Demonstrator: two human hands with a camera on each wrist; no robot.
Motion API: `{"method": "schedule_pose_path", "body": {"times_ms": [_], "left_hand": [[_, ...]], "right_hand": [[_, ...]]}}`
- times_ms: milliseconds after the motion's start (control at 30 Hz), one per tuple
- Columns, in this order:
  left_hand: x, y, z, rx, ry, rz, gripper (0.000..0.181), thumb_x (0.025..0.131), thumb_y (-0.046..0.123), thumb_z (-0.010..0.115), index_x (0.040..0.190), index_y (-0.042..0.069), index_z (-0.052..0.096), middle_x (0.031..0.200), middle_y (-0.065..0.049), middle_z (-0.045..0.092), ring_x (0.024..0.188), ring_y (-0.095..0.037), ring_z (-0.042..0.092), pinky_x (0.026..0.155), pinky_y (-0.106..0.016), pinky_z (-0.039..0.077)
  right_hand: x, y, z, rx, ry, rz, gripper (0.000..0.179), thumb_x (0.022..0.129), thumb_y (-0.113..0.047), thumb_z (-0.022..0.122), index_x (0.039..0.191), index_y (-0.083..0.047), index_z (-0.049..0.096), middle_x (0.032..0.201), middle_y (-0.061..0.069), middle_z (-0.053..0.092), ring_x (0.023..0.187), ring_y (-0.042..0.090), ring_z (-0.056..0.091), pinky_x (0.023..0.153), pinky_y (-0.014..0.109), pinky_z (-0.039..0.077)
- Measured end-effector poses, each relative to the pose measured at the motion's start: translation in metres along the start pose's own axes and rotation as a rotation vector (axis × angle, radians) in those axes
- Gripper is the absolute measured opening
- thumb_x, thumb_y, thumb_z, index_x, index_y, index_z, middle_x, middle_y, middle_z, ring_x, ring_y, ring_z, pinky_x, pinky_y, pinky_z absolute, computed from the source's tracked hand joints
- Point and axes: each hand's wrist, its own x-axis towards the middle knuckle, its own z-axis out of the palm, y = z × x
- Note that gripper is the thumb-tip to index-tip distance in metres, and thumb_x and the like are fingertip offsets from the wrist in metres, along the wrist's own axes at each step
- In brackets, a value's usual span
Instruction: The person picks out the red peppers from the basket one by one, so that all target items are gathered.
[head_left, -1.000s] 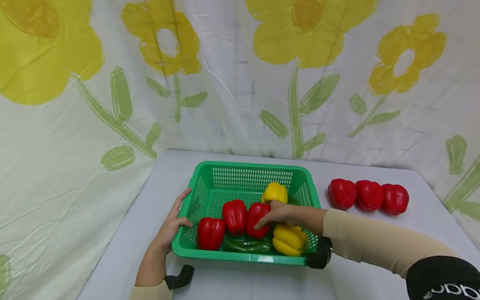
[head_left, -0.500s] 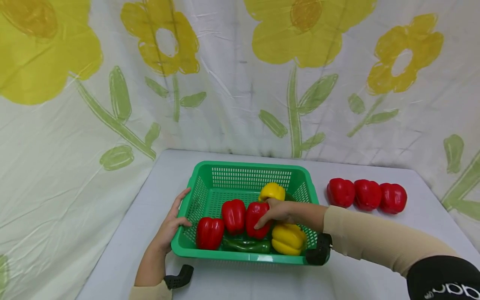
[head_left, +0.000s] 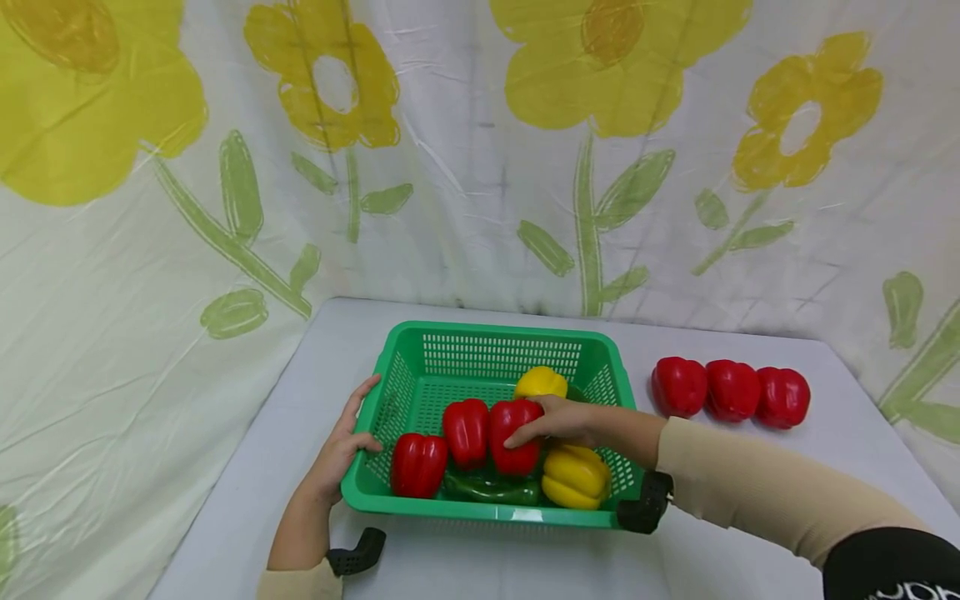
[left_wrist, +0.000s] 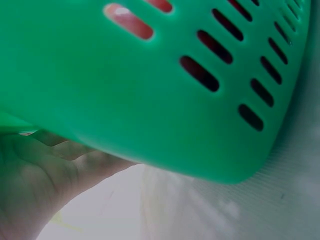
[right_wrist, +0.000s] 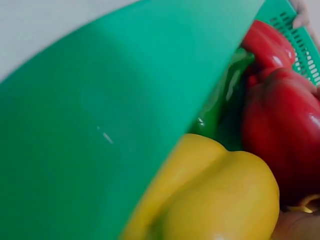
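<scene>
A green plastic basket [head_left: 480,327] stands on the table, with red and yellow bell peppers and a long green pepper in it. My left hand [head_left: 336,458] holds the basket's left rim, thumb over the edge. In the basket my right hand [head_left: 558,421] grips a red bell pepper [head_left: 506,450] between thumb and fingers. Left of it sit another red bell pepper [head_left: 466,433] and a third red bell pepper [head_left: 417,467] in the near-left corner. A yellow bell pepper [right_wrist: 225,195] lies close to the right hand, and a second yellow bell pepper [head_left: 540,382] lies behind.
Three red bell peppers [head_left: 731,390] stand in a row on the white table [head_left: 712,517], right of the basket. The long green pepper [head_left: 491,490] lies along the basket's near wall. A flowered curtain [head_left: 450,208] hangs behind the table.
The rear yellow bell pepper has shifted slightly left. My right thumb has moved a little up the red bell pepper. My left hand keeps its place on the rim.
</scene>
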Motion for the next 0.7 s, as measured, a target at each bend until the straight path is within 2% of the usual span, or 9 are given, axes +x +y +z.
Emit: {"method": "schedule_pose_path", "body": {"times_ms": [200, 467, 700], "left_hand": [[-0.0005, -0.0005, -0.0003, 0.001, 0.009, -0.010, 0.087, 0.073, -0.010, 0.037, 0.148, 0.028, 0.014, 0.154, -0.007, 0.008, 0.133, -0.036, 0.020, 0.094, -0.042, 0.038], [-0.0007, 0.0005, -0.0002, 0.009, 0.010, -0.006, 0.087, 0.073, -0.009, 0.038, 0.148, 0.028, 0.014, 0.154, -0.007, 0.007, 0.132, -0.035, 0.020, 0.094, -0.041, 0.038], [0.0001, 0.0000, -0.0003, 0.001, 0.002, 0.002, 0.086, 0.074, -0.009, 0.037, 0.148, 0.027, 0.013, 0.153, -0.008, 0.008, 0.132, -0.035, 0.020, 0.093, -0.039, 0.039]], "right_hand": [[0.0010, 0.0027, 0.0004, 0.030, -0.011, -0.027, 0.055, 0.078, -0.020, 0.071, 0.126, -0.008, 0.046, 0.119, 0.007, 0.056, 0.107, 0.022, 0.052, 0.090, 0.038, 0.048], [-0.0032, 0.0013, -0.0016, 0.008, -0.046, -0.034, 0.054, 0.078, -0.015, 0.069, 0.124, -0.005, 0.044, 0.117, 0.008, 0.057, 0.104, 0.022, 0.053, 0.090, 0.036, 0.047], [-0.0066, 0.0003, -0.0039, 0.016, -0.060, -0.071, 0.057, 0.081, -0.022, 0.067, 0.128, -0.005, 0.039, 0.121, 0.009, 0.054, 0.108, 0.023, 0.051, 0.092, 0.038, 0.046]]}}
